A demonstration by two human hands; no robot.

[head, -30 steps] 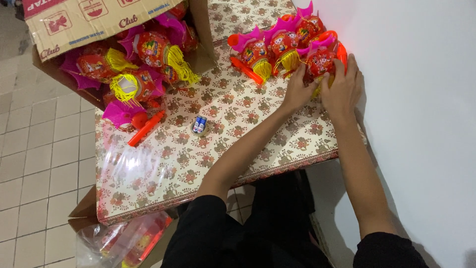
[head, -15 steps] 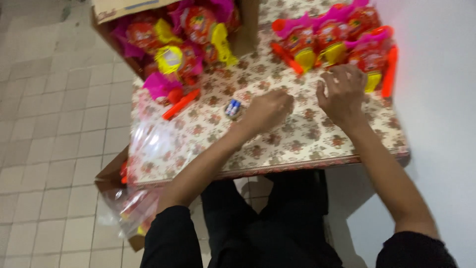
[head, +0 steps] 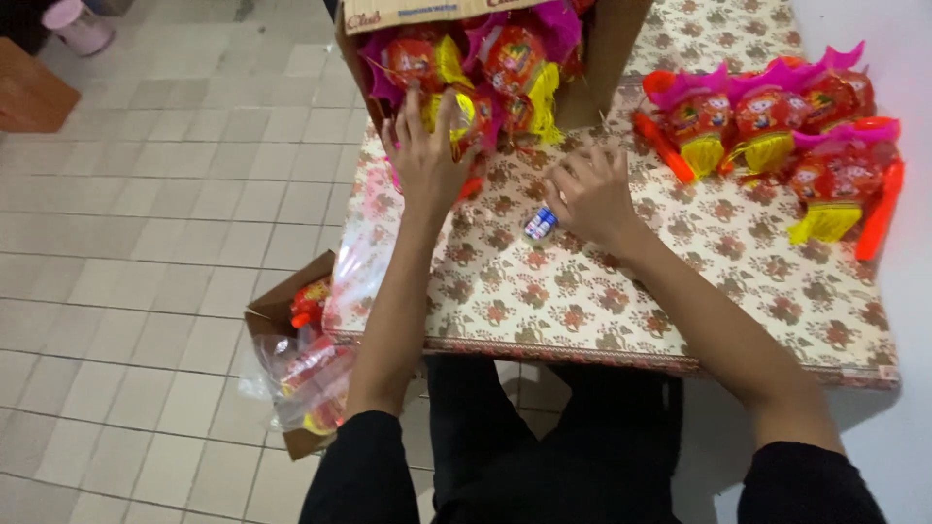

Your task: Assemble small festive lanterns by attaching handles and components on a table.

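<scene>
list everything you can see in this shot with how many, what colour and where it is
Table: one, floral-patterned cover in cream and red, centre to right.
Cardboard box: one, brown, on the table's far end, lying open toward the person.
Wrapped toy packs in the box: several, red with pink and yellow trim; exact count unclear.
Row of wrapped toy packs: about four, red, pink and yellow, with orange sticks, along the table's right side.
Small item: one, blue and white, on the table by the right hand.
Floor box: one, brown, left of the table, holding clear plastic bags with red items.
Pink container: one, top left on the tiled floor.
Left hand: open, fingers on the packs at the box mouth.
Right hand: loosely curled, over the table beside the small item.
</scene>
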